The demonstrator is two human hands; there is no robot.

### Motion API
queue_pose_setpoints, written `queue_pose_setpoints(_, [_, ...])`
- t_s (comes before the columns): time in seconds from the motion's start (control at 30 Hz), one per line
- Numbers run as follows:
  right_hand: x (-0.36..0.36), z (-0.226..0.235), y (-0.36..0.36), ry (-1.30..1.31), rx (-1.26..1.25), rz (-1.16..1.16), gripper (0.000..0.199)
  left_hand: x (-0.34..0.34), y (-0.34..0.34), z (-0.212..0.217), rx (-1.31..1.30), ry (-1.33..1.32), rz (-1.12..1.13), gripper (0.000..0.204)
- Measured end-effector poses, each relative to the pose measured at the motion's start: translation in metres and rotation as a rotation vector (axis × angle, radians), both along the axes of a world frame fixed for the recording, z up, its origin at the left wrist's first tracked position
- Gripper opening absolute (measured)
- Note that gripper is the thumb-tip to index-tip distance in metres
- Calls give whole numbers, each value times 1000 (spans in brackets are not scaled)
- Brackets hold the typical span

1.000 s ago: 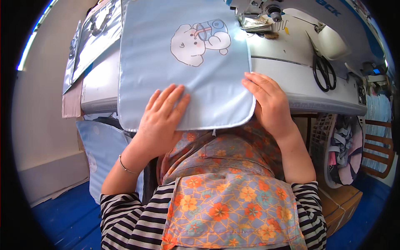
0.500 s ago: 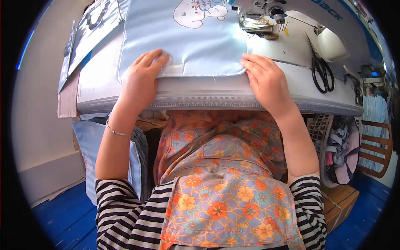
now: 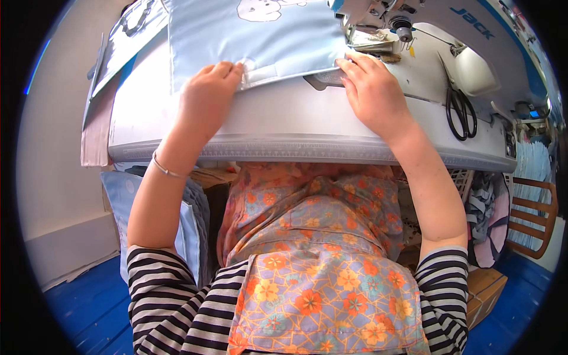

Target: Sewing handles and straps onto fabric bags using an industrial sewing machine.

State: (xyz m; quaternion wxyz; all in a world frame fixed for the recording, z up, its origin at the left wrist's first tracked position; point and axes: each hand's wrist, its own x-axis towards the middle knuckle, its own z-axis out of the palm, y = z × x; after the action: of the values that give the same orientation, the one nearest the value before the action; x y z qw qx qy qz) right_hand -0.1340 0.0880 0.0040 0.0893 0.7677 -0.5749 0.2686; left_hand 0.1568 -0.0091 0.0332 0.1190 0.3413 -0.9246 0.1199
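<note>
A light blue fabric panel (image 3: 236,44) with a printed white bear lies on the sewing table, running off the top of the view. My left hand (image 3: 210,97) grips its near edge with bent fingers, beside a short whitish strip (image 3: 260,75) on the cloth. At the near right corner, below the sewing machine head, my right hand (image 3: 376,92) pinches the fabric between thumb and fingers. The sewing machine (image 3: 438,23) stands at the upper right, and its needle area is partly hidden. A dark metal plate (image 3: 318,83) shows just under the panel's near edge.
Black-handled scissors (image 3: 460,112) lie on the table to the right. A ruler strip (image 3: 296,151) runs along the front edge. Blue padded pieces (image 3: 189,219) hang below at left; a basket of cloth scraps (image 3: 485,213) stands at right. A wooden chair (image 3: 532,219) is beyond it.
Both hands have moved the fabric panel away from me, its right side further, so the near edge now slants. My left fingers have curled more. The metal plate has come into view.
</note>
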Motion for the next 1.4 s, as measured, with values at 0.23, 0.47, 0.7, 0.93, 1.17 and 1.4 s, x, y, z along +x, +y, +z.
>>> queue_pose_setpoints(0.23, [0,-2,-3,-32,22,-36,30,-21,89,26,71,-225,-175,28])
queue_pose_setpoints(0.47, [-7,-1,4,-85,23,34,32,-73,107,41,567,-157,-388,21])
queue_pose_setpoints(0.7, [-11,-11,20,-140,-23,-24,34,-113,48,1,315,163,-400,51])
queue_pose_setpoints(0.93, [-89,6,161,-479,-218,-514,21,-90,28,1,286,42,-375,50])
queue_pose_setpoints(1.17, [-227,1,331,-118,426,-1205,33,-91,27,-5,248,61,-362,48])
queue_pose_setpoints(1.4, [-279,-48,329,88,191,-1070,38,-85,24,-11,270,87,-371,46])
